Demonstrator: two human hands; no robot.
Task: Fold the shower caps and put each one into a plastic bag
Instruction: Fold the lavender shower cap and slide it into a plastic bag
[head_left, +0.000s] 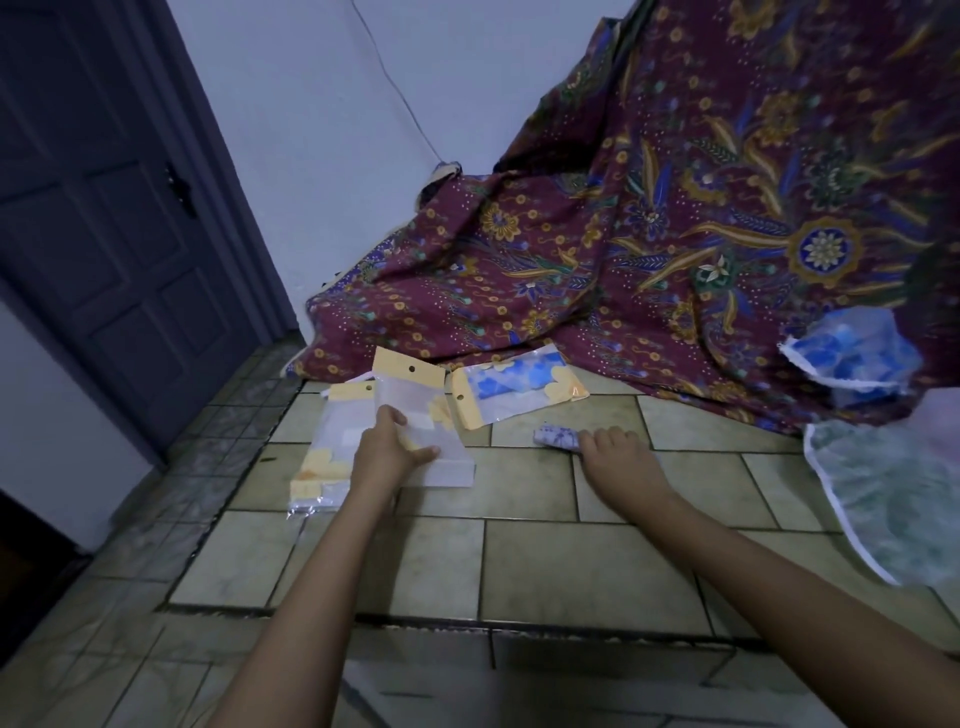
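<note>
Head view is showing a folded shower cap (557, 435) (small, purple-patterned) lying on the tiled floor (519, 561), with the right hand (618, 457) resting on its right end, fingers curling over it and holding it down. The left hand (387, 447) is pinching an empty plastic bag (415, 410) between thumb and fingers, lifting it slightly above a pile of bags (324, 457) lying flat on the tiles. Between the two hands and a little farther off, a filled bag (514, 397) with a blue cap inside is lying at the edge of a patterned cloth (675, 208). On the right, a loose blue cap (852, 358) is sitting on the cloth, and a green cap (893, 504) is spreading over the floor below it. A dark door (104, 208) is standing at the left.
</note>
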